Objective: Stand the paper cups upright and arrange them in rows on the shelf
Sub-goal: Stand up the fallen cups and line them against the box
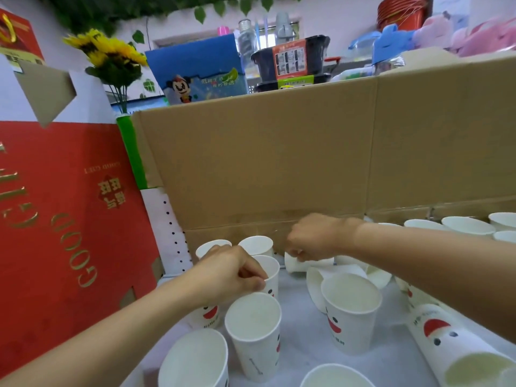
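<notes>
Shelf (301, 350) progress, estimated about half: upright cups (252, 325) cluster near its left edge and back-left corner against the cardboard sheet (279, 163), rows ragged, while a Santa-print cup (446, 339) lies on its side along the right edge and others lie at back middle. Your left hand (231, 272) pinches the rim of one standing cup (272, 270), finger and thumb closed on it. Your right hand (312, 238), fingers curled, grips a toppled cup (293, 265) near the back edge.

Upright cups (252, 328) on shelf (304, 344), toppled cup (452, 344) right, cardboard (279, 163) behind.
</notes>
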Demonstrator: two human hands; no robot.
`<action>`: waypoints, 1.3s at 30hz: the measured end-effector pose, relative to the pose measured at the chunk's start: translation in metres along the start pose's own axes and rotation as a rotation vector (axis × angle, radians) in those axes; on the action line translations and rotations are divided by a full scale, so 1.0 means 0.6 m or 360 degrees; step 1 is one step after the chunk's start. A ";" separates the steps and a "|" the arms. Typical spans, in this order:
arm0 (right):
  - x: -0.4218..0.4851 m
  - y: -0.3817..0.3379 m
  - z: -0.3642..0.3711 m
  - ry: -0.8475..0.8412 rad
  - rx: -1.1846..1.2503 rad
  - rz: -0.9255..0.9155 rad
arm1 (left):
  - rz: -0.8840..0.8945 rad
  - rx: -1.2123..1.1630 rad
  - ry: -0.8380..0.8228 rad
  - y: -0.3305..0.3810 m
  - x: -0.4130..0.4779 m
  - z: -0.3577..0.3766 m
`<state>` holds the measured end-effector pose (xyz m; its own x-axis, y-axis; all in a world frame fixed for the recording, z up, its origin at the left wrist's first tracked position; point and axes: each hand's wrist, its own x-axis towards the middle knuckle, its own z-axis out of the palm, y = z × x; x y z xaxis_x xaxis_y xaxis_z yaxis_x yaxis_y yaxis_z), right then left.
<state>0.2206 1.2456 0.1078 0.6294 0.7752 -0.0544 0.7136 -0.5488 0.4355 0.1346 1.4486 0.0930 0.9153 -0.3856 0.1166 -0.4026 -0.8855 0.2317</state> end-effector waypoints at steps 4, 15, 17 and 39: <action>-0.036 0.031 -0.009 0.0103 0.0179 0.0151 | 0.0006 -0.0044 0.0040 0.003 -0.007 0.000; -0.078 0.039 -0.015 0.0160 0.0545 0.0407 | 0.0398 -0.0272 0.0356 0.072 0.005 -0.009; -0.106 0.055 -0.023 0.0159 0.0599 0.0471 | 0.0652 -0.0078 0.0160 0.103 0.011 -0.005; -0.173 0.077 0.060 0.0255 -0.0330 0.0395 | -0.0169 -0.0076 -0.0047 0.133 0.088 -0.002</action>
<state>0.1993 1.1286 0.1013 0.7079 0.6744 0.2100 0.4571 -0.6641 0.5917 0.1507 1.3577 0.1190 0.9525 -0.2984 0.0605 -0.3029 -0.9088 0.2869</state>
